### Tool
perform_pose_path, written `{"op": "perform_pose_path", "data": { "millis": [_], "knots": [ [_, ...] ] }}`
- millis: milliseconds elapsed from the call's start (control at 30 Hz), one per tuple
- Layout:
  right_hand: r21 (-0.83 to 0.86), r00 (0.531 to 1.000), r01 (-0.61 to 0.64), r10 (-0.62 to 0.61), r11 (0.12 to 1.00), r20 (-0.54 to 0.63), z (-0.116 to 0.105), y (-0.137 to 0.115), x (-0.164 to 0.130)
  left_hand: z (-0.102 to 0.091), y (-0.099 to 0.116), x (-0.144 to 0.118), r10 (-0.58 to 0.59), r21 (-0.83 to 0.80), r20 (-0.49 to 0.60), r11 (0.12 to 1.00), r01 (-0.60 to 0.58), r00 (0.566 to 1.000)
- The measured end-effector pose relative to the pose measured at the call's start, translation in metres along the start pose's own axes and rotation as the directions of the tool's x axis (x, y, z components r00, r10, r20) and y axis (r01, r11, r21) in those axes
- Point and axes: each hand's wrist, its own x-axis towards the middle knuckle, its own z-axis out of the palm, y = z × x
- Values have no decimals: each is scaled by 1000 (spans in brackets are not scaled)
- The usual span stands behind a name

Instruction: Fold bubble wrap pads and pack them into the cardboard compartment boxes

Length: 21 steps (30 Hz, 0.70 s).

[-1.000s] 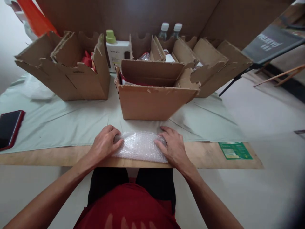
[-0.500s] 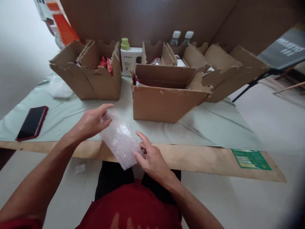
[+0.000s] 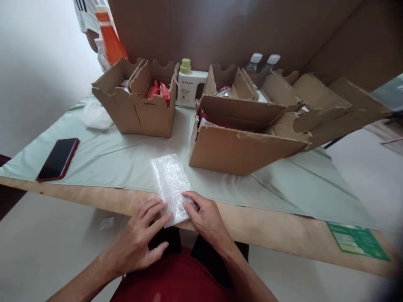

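A bubble-wrapped parcel lies lengthwise on the table's near edge, half on the pale green sheet. My right hand presses its fingertips on the parcel's near right corner. My left hand lies flat with fingers spread, its fingertips touching the parcel's near left corner. What the wrap contains is hidden.
An open cardboard box stands just behind the parcel, another box with red packets at the back left. A white bottle stands between them. A red-cased phone lies at the left. A green label is stuck at the right.
The parcel was turned from crosswise to lengthwise and set down again. My left hand came off its far end back to the near corner. The view shifted left.
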Motion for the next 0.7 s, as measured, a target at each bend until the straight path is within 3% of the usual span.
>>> {"op": "perform_pose_path", "data": {
  "millis": [133, 267, 333, 433, 500, 567, 700],
  "knots": [
    [204, 997, -78, 74, 976, 31, 3, 2, -2, 20, -1, 7, -18, 21, -125, 1000, 20, 992],
    [303, 988, -131, 99, 944, 118, -12, 5, -14, 22, -6, 20, -41, -98, -215, 995, 20, 976],
    [221, 993, -80, 58, 972, 104, -28, 6, -22, 18, -7, 22, -107, -174, -241, 983, 65, 965],
    [-29, 990, 135, -134, 990, 43, -52, 8, -28, 14, -8, 27, -179, -249, -247, 962, 116, 952],
    [-153, 949, 311, -300, 938, 94, -55, 7, -25, 14, -10, 30, -184, -257, -248, 959, 118, 951],
    [-181, 908, 410, -381, 894, 174, -47, 5, -15, 13, -9, 32, -197, -260, -244, 956, 132, 949],
    [-107, 950, 299, -285, 948, 125, -19, 3, 9, 10, -6, 33, -305, -295, -167, 923, 248, 937]
  ]
}}
